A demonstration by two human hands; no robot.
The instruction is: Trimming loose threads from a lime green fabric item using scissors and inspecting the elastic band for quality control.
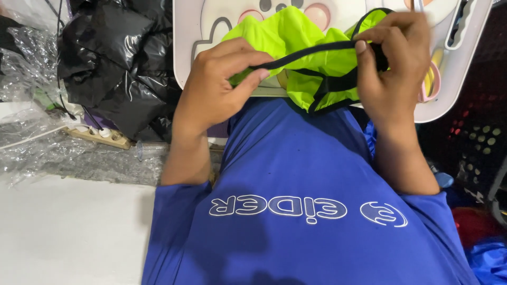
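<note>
Our left hand (219,87) and right hand (393,58) both pinch the black trim (311,53) of the green cloth (296,37). We judge even tension between them best, over the white tray (454,79).

in front of you stands a small white table (454,100) with rounded corners and a cartoon face printed on its top. a pair of pink-handled scissors (432,79) lies on it near your right side, beside a white tray (465,24).
</note>
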